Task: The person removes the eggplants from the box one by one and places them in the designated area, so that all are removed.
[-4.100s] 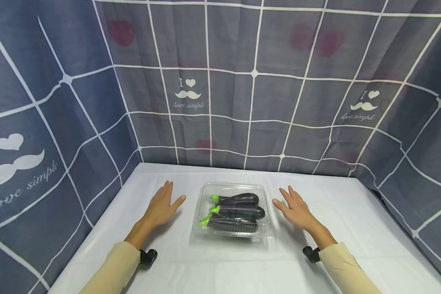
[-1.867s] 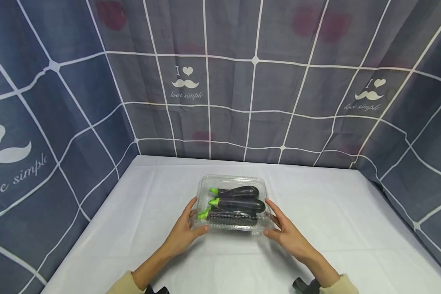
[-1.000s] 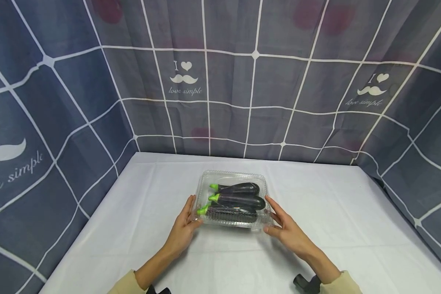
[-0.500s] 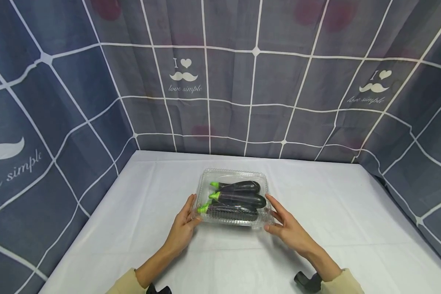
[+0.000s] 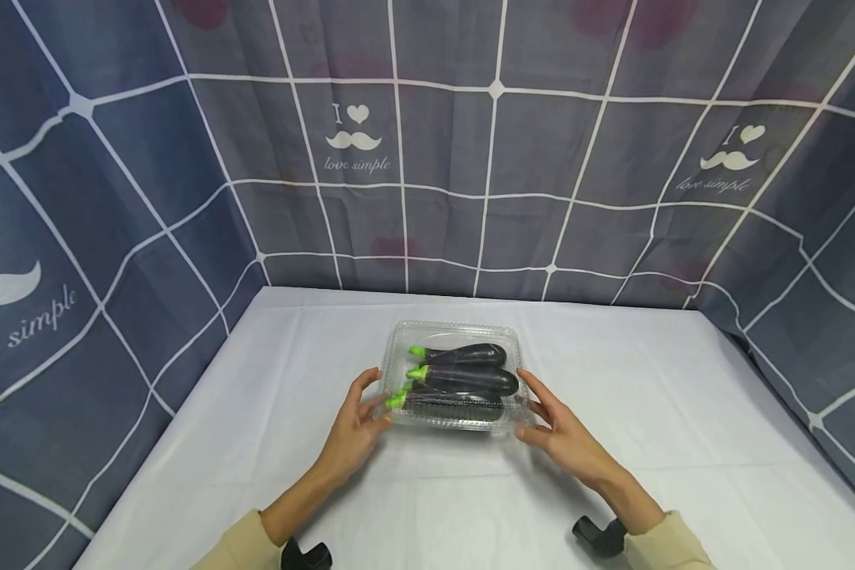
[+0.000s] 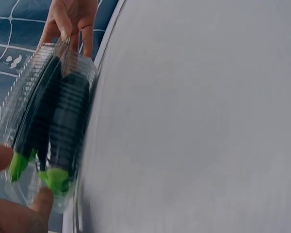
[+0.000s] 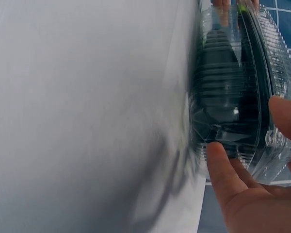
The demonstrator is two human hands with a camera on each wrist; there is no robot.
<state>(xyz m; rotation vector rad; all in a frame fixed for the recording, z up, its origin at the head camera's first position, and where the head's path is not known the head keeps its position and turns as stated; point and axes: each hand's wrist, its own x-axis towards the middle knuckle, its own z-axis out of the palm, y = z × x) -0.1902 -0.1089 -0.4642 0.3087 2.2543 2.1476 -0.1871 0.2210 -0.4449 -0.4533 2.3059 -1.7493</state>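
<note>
In the head view, a clear plastic clamshell box [image 5: 452, 380] sits in the middle of the frame on the white tablecloth [image 5: 648, 443]. Inside it lie three dark purple eggplants with green stems [image 5: 463, 378], the stems pointing to the left of the frame. The left hand [image 5: 352, 431] holds the left end of the box, thumb on the near corner and fingers curved along the side. The right hand [image 5: 566, 439] holds the right end in the same way, with the thumb at the near right corner.

The left wrist view shows what the head view hides: the left fingertips [image 6: 41, 201] touch the box [image 6: 48, 121] right at the green stems, and the right hand [image 6: 70, 19] is seen at the far end, upper left of the frame. The right wrist view shows the right thumb [image 7: 223, 165] pressing on the ribbed corner of the box [image 7: 233, 97].

Compared with half a second ago, the near edge of the box is a little higher and the left fingers curve more around its end. A grey-blue checked curtain [image 5: 470, 158] fills the upper frame.
</note>
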